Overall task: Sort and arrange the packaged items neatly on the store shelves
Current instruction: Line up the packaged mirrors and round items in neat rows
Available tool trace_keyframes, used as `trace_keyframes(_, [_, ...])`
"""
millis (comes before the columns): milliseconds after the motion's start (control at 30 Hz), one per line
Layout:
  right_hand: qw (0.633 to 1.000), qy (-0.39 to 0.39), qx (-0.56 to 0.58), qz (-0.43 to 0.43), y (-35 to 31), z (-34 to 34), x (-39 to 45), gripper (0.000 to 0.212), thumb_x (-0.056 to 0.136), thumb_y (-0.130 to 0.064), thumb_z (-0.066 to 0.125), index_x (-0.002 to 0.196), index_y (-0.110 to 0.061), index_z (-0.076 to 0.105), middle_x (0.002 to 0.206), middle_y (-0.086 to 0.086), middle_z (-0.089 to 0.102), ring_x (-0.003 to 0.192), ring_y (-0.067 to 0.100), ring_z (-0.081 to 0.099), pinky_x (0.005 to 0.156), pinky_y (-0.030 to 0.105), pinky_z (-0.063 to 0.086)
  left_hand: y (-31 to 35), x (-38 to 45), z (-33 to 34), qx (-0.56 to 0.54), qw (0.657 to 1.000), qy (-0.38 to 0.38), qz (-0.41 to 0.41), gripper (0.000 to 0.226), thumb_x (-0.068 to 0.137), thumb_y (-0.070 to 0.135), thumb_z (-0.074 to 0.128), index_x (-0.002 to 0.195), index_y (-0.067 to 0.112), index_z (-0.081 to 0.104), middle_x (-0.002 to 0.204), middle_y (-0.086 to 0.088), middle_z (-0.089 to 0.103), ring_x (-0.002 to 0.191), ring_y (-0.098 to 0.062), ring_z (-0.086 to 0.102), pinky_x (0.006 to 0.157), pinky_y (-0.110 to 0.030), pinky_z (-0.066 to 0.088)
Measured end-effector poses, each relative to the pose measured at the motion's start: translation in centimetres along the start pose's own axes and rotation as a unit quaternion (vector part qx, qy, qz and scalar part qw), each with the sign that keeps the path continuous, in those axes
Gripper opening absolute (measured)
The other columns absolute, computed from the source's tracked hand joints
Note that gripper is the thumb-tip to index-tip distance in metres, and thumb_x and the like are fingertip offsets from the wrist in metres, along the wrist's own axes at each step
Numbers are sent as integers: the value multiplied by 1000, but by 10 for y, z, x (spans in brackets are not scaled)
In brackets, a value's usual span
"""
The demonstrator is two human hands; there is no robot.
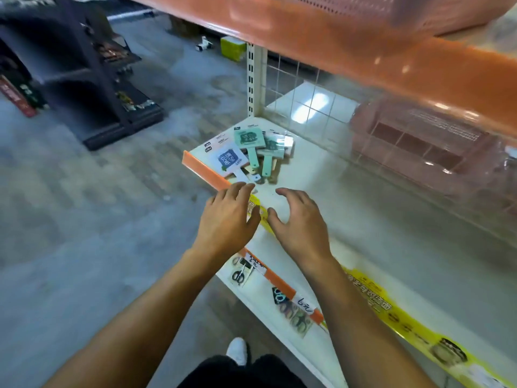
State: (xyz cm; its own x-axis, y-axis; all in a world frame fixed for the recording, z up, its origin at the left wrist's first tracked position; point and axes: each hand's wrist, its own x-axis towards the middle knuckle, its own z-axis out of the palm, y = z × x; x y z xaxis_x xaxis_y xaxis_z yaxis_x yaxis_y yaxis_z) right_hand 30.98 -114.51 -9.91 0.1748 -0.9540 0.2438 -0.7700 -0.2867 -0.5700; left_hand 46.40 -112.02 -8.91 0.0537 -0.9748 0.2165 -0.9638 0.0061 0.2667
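Observation:
A loose pile of packaged items (251, 152), flat green and white paddles with handles in clear wrap, lies at the left end of the white shelf (335, 197). My left hand (228, 217) hovers over the shelf's orange front edge, just short of the pile, fingers relaxed and holding nothing. My right hand (298, 222) is beside it over the shelf, fingers spread and slightly curved, holding nothing. Neither hand touches the packages.
An orange upper shelf (363, 43) overhangs the work area. Pink baskets (419, 147) sit behind a wire grid at the back right. A yellow price strip (405, 323) runs along the shelf front. A dark display rack (92, 79) stands across the concrete aisle.

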Motion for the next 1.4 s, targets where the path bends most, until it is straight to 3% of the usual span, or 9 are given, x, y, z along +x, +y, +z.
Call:
trace_keyframes(267, [999, -4, -21, -24, 2, 2, 15, 43, 92, -39, 58, 132, -25, 54, 131, -5, 54, 119, 19, 48, 91, 32, 46, -9, 11, 5, -3, 1000, 8, -21, 52, 94, 42, 48, 140, 18, 41, 143, -4, 47, 125, -30, 48, 96, -43, 42])
trace_keyframes(533, [999, -9, -44, -27, -25, 40, 66, 43, 90, -39, 60, 130, -23, 55, 130, 0, 54, 114, 24, 50, 90, 37, 48, -66, 54, 5, -15, 999, 16, -26, 49, 94, 39, 47, 137, 16, 45, 141, -5, 49, 122, -30, 51, 93, -43, 44])
trace_keyframes(767, [993, -14, -113, 29, -48, 87, 140, 49, 90, -45, 57, 134, -23, 51, 138, 0, 47, 121, 26, 47, 88, 35, 46, -127, 126, 6, -23, 1000, 11, 7, 47, 93, 36, 50, 135, 16, 48, 139, -7, 51, 116, -36, 53, 93, -44, 41])
trace_keyframes(967, [991, -4, -104, 84, -54, 110, 177, 53, 88, -41, 64, 135, -21, 52, 135, 2, 47, 122, 27, 46, 96, 38, 45, -155, 167, 15, -21, 999, -35, 34, 46, 94, 38, 46, 136, 19, 45, 139, -4, 49, 119, -31, 51, 93, -41, 41])
trace_keyframes(1233, [991, -34, -129, 16, -70, 139, 187, 47, 85, -39, 66, 129, -24, 57, 133, -2, 52, 119, 25, 47, 95, 39, 44, -179, 181, 24, -38, 998, -35, 41, 45, 89, 33, 54, 130, 15, 51, 131, -7, 55, 110, -34, 57, 85, -41, 43])
trace_keyframes(1400, [988, -50, -148, -13, -70, 149, 188, 37, 87, -38, 65, 121, -25, 65, 136, -5, 54, 122, 22, 45, 100, 33, 38, -187, 180, 30, -40, 999, -30, 18, 43, 89, 36, 51, 128, 16, 52, 128, -5, 56, 111, -32, 56, 87, -42, 46])
